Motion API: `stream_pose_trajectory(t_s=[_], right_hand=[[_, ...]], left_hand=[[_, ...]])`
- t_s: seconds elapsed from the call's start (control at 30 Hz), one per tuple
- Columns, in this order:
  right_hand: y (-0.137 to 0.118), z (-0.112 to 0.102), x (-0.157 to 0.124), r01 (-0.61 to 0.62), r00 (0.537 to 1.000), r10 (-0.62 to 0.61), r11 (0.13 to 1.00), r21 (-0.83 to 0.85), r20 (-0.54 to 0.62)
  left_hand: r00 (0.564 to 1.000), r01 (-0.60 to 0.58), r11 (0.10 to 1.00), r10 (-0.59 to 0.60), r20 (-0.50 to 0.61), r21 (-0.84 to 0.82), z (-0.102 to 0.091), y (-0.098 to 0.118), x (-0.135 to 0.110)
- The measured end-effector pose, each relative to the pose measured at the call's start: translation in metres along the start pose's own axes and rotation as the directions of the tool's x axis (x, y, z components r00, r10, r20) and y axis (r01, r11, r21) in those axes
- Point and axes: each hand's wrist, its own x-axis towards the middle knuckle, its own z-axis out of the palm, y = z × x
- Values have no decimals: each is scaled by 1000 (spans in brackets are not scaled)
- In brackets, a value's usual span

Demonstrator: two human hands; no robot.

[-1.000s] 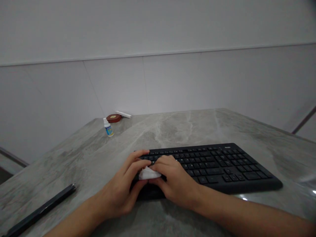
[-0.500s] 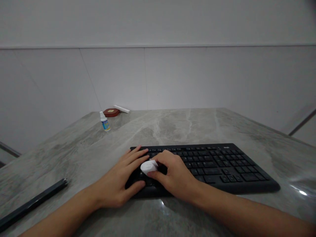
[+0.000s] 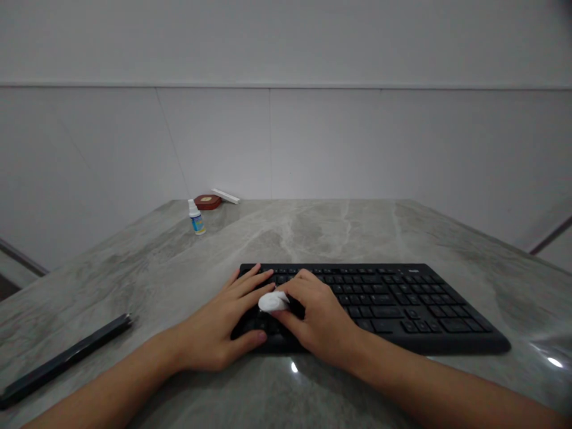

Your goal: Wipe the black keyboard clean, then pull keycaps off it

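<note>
We rest our left hand (image 3: pixel 213 330), fingers spread, on the left end of a black keyboard (image 3: pixel 379 313) lying on a grey marbled table (image 3: pixel 313 232). Our right hand (image 3: pixel 319 316) pinches a white wad (image 3: pixel 272 302) over that same end. Farther back at left stands a small spray bottle (image 3: pixel 196 218).

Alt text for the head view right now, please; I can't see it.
The right hand pinches a white wad over the left part of a black keyboard, and the left hand lies spread on its left end. On the grey table, a dark bar lies to the left; a spray bottle, red-brown box and white strip sit at the back left.
</note>
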Motion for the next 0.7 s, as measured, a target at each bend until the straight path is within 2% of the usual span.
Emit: stream_pose_trajectory(t_s=[0.6, 0.7], right_hand=[[-1, -2, -1, -13, 1000, 12, 999, -42, -15], [0, -2, -1, 30, 999, -29, 999, -46, 16]], left_hand=[[1000, 6, 1000, -6, 3, 4, -1, -2, 1], [1000, -3, 1000, 3, -16, 0, -1, -2, 1]])
